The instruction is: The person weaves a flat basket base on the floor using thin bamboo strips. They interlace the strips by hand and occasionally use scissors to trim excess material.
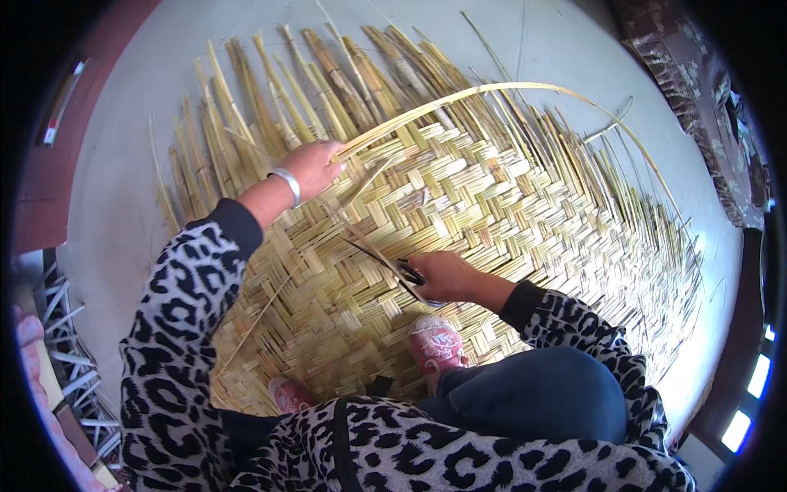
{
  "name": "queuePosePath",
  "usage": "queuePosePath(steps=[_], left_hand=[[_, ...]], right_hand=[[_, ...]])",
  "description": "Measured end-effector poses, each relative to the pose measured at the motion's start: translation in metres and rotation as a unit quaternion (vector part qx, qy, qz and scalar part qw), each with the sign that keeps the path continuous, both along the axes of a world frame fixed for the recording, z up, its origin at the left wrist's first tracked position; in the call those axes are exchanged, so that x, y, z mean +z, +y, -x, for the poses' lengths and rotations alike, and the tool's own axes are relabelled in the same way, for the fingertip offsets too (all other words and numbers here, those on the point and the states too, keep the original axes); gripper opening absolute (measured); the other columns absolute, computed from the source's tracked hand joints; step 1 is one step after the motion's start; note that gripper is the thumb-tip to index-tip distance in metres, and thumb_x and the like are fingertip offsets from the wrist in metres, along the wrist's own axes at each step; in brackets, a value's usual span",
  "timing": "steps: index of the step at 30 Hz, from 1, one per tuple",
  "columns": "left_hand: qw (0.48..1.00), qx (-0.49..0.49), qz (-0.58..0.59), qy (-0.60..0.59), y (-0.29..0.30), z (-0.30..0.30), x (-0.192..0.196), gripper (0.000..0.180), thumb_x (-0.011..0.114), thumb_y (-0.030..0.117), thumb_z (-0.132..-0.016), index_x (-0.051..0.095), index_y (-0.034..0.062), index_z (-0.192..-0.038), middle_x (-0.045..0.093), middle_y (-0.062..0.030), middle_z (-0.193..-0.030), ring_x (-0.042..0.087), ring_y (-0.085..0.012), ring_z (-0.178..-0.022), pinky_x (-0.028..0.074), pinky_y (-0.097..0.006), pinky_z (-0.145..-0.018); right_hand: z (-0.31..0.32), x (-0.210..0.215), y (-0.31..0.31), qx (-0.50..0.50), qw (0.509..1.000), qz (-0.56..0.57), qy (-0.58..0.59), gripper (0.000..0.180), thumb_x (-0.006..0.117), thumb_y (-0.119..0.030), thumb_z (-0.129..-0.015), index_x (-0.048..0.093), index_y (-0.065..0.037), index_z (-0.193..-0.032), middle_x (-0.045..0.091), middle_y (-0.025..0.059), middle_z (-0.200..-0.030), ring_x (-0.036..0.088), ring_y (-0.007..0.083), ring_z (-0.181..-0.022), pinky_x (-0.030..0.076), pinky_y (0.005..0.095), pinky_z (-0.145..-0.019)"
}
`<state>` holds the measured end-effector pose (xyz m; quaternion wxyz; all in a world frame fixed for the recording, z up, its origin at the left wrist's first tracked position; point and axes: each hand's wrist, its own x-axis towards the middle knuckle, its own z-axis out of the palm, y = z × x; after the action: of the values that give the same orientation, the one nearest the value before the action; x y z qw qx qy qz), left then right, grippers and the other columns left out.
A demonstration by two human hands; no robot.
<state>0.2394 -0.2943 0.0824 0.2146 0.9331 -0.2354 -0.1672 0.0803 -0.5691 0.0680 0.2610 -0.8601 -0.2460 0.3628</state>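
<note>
My left hand (311,170), with a silver bangle at the wrist, is closed on a long thin reed strip (508,85). The strip arches over the far side of a woven reed mat (492,213) and bends down to the right. In my right hand (447,276) is a pair of black-handled scissors (367,252), held low over the middle of the mat. The blades point left and look parted. A thin loose strip lies close to them; whether they touch it I cannot tell.
Unwoven reed ends (344,90) fan out along the mat's far and right edges over a pale floor (115,197). My pink shoes (437,340) stand on the mat. Brown patterned cloth (689,90) hangs at the far right, and a metal rack (74,353) stands at the left.
</note>
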Motion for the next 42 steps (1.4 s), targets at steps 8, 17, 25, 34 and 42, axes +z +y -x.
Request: queuePosePath(steps=[8,17,25,34,42], left_hand=[[0.995,0.068,-0.073,-0.022,-0.086,-0.056,-0.037,0.042,0.062,0.024,-0.089,0.055,0.0011,-0.123,0.061,-0.0224,-0.12,0.058,-0.0382,-0.108,0.046,-0.045,-0.095],[0.976,0.116,0.125,0.134,-0.122,-0.094,-0.034,0.033,0.07,0.035,-0.085,0.069,0.0025,-0.088,0.068,-0.0078,-0.077,0.062,-0.0166,-0.07,0.05,-0.033,-0.068],[0.951,0.106,0.246,0.151,-0.166,-0.086,-0.015,0.036,0.066,0.035,-0.089,0.069,-0.0002,-0.084,0.064,-0.0046,-0.069,0.053,-0.0108,-0.062,0.046,-0.03,-0.06],[0.94,0.098,0.266,0.19,-0.162,-0.076,-0.008,0.036,0.065,0.035,-0.091,0.069,-0.001,-0.084,0.062,-0.0031,-0.066,0.051,-0.0095,-0.06,0.045,-0.03,-0.058],[0.947,0.074,0.272,0.151,-0.156,-0.059,-0.001,0.035,0.066,0.035,-0.091,0.07,0.0009,-0.092,0.064,-0.0009,-0.07,0.053,-0.0086,-0.063,0.046,-0.028,-0.061]], right_hand=[[-0.041,-0.006,-0.05,-0.314,0.943,-0.096,-0.052,0.026,0.063,-0.028,-0.088,0.057,-0.003,-0.095,0.062,0.0195,-0.078,0.063,0.0353,-0.072,0.05,0.0414,-0.067],[-0.092,0.005,-0.108,-0.345,0.933,-0.097,0.044,0.077,0.051,-0.077,-0.083,0.052,0.0,-0.088,0.051,0.0081,-0.073,0.052,0.0194,-0.071,0.046,0.037,-0.069],[-0.107,0.021,-0.115,-0.381,0.91,-0.148,0.066,0.085,0.048,-0.081,-0.079,0.054,-0.003,-0.11,0.057,0.0064,-0.095,0.051,0.0132,-0.085,0.045,0.0277,-0.071],[-0.118,0.024,-0.104,-0.427,0.896,-0.122,0.016,0.068,0.057,-0.07,-0.083,0.062,-0.002,-0.086,0.051,0.0034,-0.065,0.051,0.0133,-0.061,0.042,0.0309,-0.059],[-0.095,0.035,-0.095,-0.456,0.881,-0.116,0.047,0.063,0.06,-0.064,-0.086,0.057,-0.003,-0.071,0.047,0.0008,-0.051,0.05,0.0108,-0.044,0.041,0.0287,-0.043]])
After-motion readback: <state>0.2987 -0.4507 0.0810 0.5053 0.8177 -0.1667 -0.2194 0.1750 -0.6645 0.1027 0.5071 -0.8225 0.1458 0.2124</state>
